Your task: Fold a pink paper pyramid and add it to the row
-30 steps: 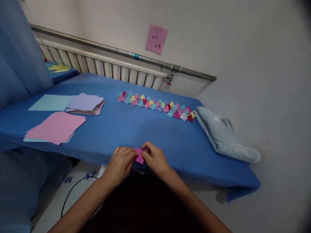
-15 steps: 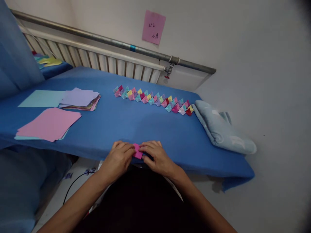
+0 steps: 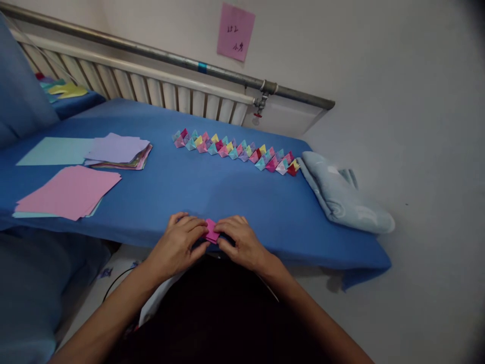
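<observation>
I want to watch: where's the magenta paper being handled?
In the head view, the magenta paper is just left of centre, between the left hand and right hand.

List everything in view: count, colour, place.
Folded paper: one, magenta, between hands
Paper pieces: many, multicoloured, across table
Pink stack: one, pink-topped, near left
Lilac stack: one, lilac-topped, behind pink
Flat sheet: one, aqua, beside lilac
Yellow item: one, yellow, far left
Folded cloth: one, bluish, table's right
Tablecloth: one, blue, under papers
Radiator: one, cream, behind table
Pipe: one, grey, above radiator
Note: one, pink, on wall
Hanging fabric: one, blue, left
Clothing: one, black, bottom centre
Left hand, right hand: two, bare, on paper
</observation>
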{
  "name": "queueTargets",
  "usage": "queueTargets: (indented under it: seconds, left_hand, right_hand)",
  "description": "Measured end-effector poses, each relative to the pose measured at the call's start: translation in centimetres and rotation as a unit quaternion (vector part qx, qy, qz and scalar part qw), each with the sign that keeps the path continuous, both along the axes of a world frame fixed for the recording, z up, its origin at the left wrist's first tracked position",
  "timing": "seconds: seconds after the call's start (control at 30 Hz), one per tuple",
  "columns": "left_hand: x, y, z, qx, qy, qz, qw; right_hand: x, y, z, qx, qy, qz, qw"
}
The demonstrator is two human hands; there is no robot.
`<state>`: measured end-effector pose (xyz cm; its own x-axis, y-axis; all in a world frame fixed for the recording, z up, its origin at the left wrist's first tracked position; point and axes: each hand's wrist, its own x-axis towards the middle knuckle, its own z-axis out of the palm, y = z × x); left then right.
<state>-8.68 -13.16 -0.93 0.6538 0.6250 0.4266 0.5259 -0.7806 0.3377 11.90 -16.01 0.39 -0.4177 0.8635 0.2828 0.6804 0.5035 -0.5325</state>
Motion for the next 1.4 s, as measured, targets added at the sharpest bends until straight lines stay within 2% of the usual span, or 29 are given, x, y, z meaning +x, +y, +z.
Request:
queueTargets:
  seconds: [0.17, 0.37, 0.63, 0.8, 0.93, 1.13, 1.4]
  left_hand:
    - [0.5, -0.8, -0.6, 0.024, -0.041, 0.048, 0.998]
    - [0.8, -1.1, -0.9, 0.025, -0.048, 0.087, 0.995]
    - [1.5, -1.2, -1.2, -0.007, -0.067, 0.165, 0.984]
    - [2.0, -1.1, -1.3, -0.029, -0.063, 0.204, 0.977]
    - [2.2, -0.9, -1.3, -0.029, -0.049, 0.228, 0.972]
    - [2.1, -0.8, -1.5, -0.029, -0.04, 0.236, 0.971]
    - [2.0, -0.6, -1.6, -0.037, -0.036, 0.228, 0.972]
  right_hand:
    - [0.0, 0.2, -0.6, 0.002, 0.019, -0.014, 1.0]
    - [0.2, 0.5, -1.1, 0.015, 0.022, -0.022, 0.999]
    - [-0.3, 1.3, -0.8, -0.031, 0.03, -0.092, 0.995]
    - [-0.8, 1.5, -1.2, -0.021, 0.032, -0.143, 0.989]
    - [-1.1, 1.6, -1.6, -0.002, 0.04, -0.158, 0.987]
    - [-1.3, 1.7, -1.5, -0.004, 0.04, -0.185, 0.982]
    - [-1.3, 1.8, -0.6, -0.054, 0.006, -0.223, 0.973]
